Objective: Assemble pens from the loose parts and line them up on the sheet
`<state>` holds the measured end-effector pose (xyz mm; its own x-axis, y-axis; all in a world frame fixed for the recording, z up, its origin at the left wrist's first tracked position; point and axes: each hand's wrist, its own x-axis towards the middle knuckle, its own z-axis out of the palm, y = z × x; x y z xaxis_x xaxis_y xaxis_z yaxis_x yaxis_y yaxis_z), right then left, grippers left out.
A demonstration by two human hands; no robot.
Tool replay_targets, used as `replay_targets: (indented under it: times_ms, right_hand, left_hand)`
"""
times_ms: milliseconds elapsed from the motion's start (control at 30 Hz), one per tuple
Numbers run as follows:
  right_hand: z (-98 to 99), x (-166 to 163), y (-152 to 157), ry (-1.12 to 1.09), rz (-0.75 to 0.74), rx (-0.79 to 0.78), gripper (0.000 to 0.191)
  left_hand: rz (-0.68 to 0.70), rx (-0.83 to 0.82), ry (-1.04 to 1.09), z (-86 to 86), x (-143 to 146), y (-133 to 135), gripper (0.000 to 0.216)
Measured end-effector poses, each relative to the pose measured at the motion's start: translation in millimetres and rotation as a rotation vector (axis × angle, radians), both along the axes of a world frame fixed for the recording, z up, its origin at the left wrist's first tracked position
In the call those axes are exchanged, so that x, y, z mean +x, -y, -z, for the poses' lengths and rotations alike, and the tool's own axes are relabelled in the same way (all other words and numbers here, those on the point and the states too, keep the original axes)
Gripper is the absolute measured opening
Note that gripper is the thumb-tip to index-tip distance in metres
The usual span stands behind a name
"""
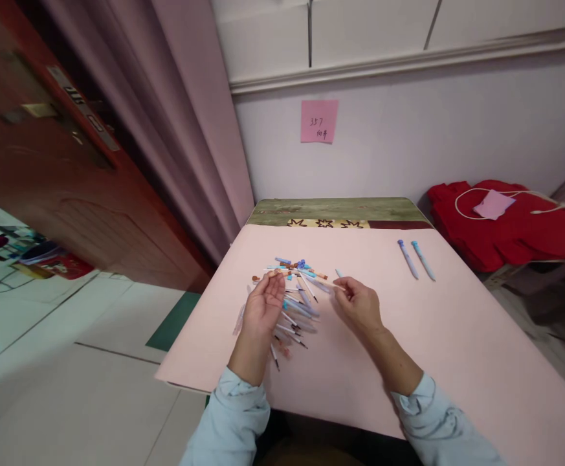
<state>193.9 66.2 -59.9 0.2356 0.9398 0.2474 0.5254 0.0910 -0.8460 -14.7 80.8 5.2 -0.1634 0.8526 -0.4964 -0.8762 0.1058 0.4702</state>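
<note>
My right hand (360, 305) pinches the end of a slim peach-coloured pen barrel (328, 283), which points left over the heap. My left hand (264, 304) is turned palm up, its fingertips closed on a small peach-and-brown pen part (276, 273); its exact shape is too small to tell. Beneath and between both hands lies a loose heap of pen parts: white refills (289, 329) with dark tips, pale blue barrels (301, 307), and blue and brown figure-shaped tops (302, 264). My left hand and wrist hide part of the heap.
Two whole pens, one purple-blue (408, 260) and one light blue (424, 261), lie side by side at the table's right. The pink table cover (389, 375) stops short of the green far edge (335, 208). Red cloth (496, 239) is piled beyond the right side; a wooden door (131, 194) stands left.
</note>
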Motion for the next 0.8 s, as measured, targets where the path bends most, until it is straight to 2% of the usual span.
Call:
replay_targets:
  times_ms: [167, 367, 467, 600, 800]
  right_hand:
    - [-0.3, -10.2, 7.9, 0.299, -0.010, -0.156, 0.019]
    - [-5.4, -11.5, 14.8, 0.644, -0.034, -0.173, 0.020]
    - [-15.4, -20.6, 13.4, 0.666, -0.013, -0.163, 0.024]
    - [-26.4, -45.4, 0.7, 0.698, -0.098, -0.239, 0.025]
    - [-26.3, -70.5, -18.9, 0.849, -0.131, -0.399, 0.029]
  left_hand:
    - [-0.003, -0.031, 0.035, 0.2, -10.5, 4.0, 0.016]
    - [0.007, -0.084, 0.049, -3.3, -13.7, 12.4, 0.016]
    - [0.014, -0.101, 0.057, -8.0, -9.9, 15.9, 0.017]
    - [0.075, -0.092, 0.073, -10.1, -2.1, 21.8, 0.016]
    - [0.168, -0.078, 0.069, -2.1, 4.2, 33.8, 0.014]
